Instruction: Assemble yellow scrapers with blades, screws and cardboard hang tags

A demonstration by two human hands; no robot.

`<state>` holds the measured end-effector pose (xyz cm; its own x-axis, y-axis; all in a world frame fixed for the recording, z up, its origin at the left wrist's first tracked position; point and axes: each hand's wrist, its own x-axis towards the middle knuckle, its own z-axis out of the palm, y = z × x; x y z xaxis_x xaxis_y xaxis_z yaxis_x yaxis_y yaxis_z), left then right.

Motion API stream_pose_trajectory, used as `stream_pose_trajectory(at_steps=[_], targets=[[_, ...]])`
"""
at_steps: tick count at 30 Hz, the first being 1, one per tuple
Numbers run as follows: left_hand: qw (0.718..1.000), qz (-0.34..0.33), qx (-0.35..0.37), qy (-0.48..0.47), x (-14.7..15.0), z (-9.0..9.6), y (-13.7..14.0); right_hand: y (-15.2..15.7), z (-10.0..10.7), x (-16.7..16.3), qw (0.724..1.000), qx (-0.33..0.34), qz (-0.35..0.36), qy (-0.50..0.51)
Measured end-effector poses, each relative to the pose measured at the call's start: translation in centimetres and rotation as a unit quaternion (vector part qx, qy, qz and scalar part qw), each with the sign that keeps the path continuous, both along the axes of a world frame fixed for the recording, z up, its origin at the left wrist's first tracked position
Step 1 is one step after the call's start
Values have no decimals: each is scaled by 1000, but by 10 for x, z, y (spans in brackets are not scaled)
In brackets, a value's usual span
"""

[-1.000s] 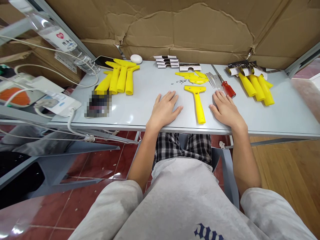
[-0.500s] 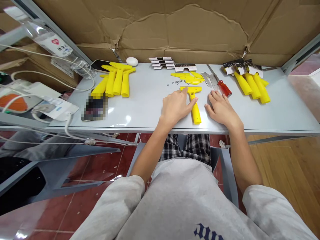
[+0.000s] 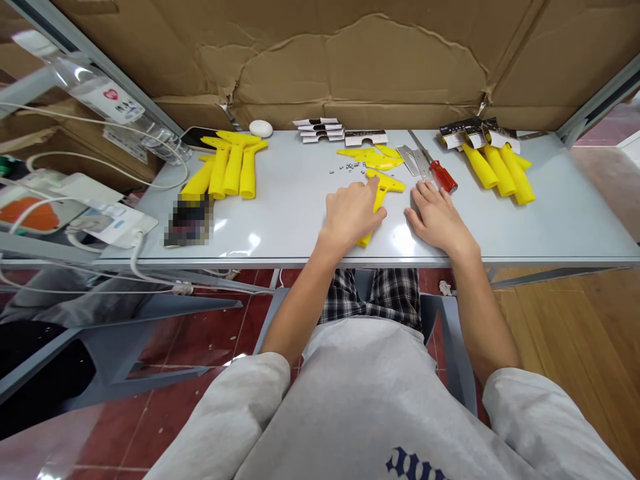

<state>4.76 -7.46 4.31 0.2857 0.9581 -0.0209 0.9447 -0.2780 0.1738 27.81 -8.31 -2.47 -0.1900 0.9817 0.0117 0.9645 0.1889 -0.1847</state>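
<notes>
My left hand [image 3: 350,212] lies over a yellow T-shaped scraper handle [image 3: 381,190] on the table. Its thumb crosses the grip and its index finger touches the head; the other fingers are partly hidden. The scraper is tilted, with its lower end toward me on the left. My right hand [image 3: 440,217] rests palm down, fingers stretched out, holding nothing. Its fingertips are close to a red-handled screwdriver [image 3: 443,176] and flat metal blades [image 3: 411,160]. Beyond my left hand lie loose yellow scraper parts [image 3: 383,160] and several small screws [image 3: 353,166].
Yellow scraper handles [image 3: 233,167] stand grouped at left, by a pixelated object [image 3: 187,221]. More yellow handles with black-and-white cards [image 3: 493,163] lie at right. Folded cards [image 3: 320,130] and a white rounded object [image 3: 261,129] sit at the back. Cables and a bottle [image 3: 107,100] are far left.
The scraper under my left hand has turned from nearly upright to slanted, its lower end swinging left. My right hand has stayed flat in about the same place.
</notes>
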Motion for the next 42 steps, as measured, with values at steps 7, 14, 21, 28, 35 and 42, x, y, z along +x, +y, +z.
stream_pose_trajectory(at_steps=[7,14,21,28,35,42], targets=[[1000,-6,17,14,7,-3,4,3,-8,4,999,25,14,26],[998,-45,19,50,22,-6,21,0,-4,0,1000,11,1,6],[997,-57,24,37,13,-12,33,-1,-4,-1,999,23,8,21],[998,-45,34,11,-7,-15,41,-2,6,4,999,24,28,23],[998,-38,40,-8,-20,-12,51,3,34,3,999,23,27,14],[998,-39,46,-37,-35,-12,61,41,55,0,999,28,38,7]])
